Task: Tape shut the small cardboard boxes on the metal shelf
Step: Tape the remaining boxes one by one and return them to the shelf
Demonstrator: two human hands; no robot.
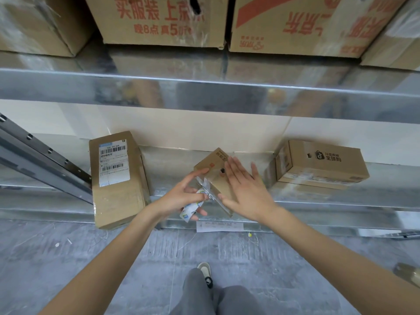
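Down at the bottom, grey trouser knees (218, 298) and one shoe (205, 272) on the grey concrete floor (68, 258). Both bare forearms reach forward and up to the low metal shelf (318, 198).

Left hand (181, 196) first: its grip is curled round a roll of clear tape (193, 209) with a white and blue core, lower fingers wrapped under it, forefinger stretched out so its tip touches the near-left edge of the small box (214, 172). A crinkled strip of tape (208, 189) runs from the roll, just right of that grip, up onto the box's near end.

Right hand (245, 189) now: grip wide open, fingers straight and spread, palm laid flat on the top right of the small box, thumb down by the near corner where the tape strip ends. It holds nothing, only presses.

The small box sits turned at an angle on the shelf, between the two hands, with the left grip at its near-left side and the right palm over it. A small dark hole shows in its top, just left of the right fingers.

Left of it, well apart, a long box (118, 178) with a white barcode label lies lengthwise, its near end overhanging the shelf edge. Right, a box with a black logo (318, 162) stands apart. A paper slip (219, 226) lies below the shelf edge. Above, an upper shelf (204, 92) carries large red-printed cartons (159, 21).
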